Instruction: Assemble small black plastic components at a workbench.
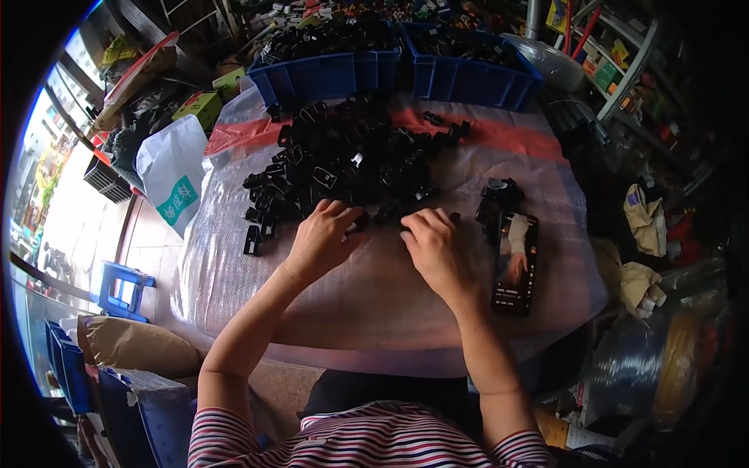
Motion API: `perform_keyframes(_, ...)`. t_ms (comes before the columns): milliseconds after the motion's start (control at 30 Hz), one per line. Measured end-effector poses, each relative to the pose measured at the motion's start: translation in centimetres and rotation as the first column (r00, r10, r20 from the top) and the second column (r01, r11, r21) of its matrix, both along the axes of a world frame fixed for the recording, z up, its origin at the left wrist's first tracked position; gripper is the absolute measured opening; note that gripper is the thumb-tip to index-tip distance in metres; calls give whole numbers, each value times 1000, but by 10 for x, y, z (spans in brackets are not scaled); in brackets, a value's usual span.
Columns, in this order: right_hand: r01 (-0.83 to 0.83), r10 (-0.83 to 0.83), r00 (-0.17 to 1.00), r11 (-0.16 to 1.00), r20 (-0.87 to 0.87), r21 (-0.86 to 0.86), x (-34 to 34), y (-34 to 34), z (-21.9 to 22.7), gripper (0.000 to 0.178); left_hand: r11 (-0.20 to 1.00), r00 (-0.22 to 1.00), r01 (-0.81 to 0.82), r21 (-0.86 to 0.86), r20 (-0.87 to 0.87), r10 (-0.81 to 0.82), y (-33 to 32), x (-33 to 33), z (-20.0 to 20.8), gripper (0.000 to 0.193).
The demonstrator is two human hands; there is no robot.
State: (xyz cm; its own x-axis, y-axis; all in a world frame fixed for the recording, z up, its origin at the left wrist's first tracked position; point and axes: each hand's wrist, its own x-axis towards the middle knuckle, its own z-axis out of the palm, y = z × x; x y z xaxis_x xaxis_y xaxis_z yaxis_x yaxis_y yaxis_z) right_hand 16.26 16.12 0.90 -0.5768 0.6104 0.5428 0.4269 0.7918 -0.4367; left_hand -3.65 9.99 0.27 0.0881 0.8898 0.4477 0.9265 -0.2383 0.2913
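A heap of small black plastic parts (343, 156) lies on a table covered in translucent woven plastic sheeting (374, 312). At the heap's near edge, my left hand (318, 240) is closed, with a small black plastic part (357, 225) between thumb and fingers. My right hand (435, 248) is a short way to the right, its fingers bent down and drawn together. Whatever its fingertips may hold is hidden beneath them. The two hands are apart. Beyond the right hand, a phone (515, 265) with a lit screen leans by a small cluster of black parts (498, 199).
Two blue bins (331, 78) (476, 82) filled with black parts stand along the table's far edge. A white plastic bag (172, 168) hangs at the left edge. On the floor at left is a blue stool (125, 290). Shelving (628, 74) rises at the far right.
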Motion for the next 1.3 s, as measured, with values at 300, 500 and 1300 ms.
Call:
perform_keyframes(300, -77, 82, 990, 996, 112, -50, 4, -24, -10, 28, 972, 828, 141, -189, 561, -11, -66, 0, 17, 34)
perform_keyframes(500, -77, 54, 932, 996, 358, 50, -1, -19, -7, 22, 934, 237, 303, -191, 964, 121, -94, 13, 8, 38)
perform_keyframes(1300, -184, 73, 974, 812, -216, -554, 35, -65, -22, 24, 925, -127, 330, -191, 961, 244, -81, 51, -3, 32)
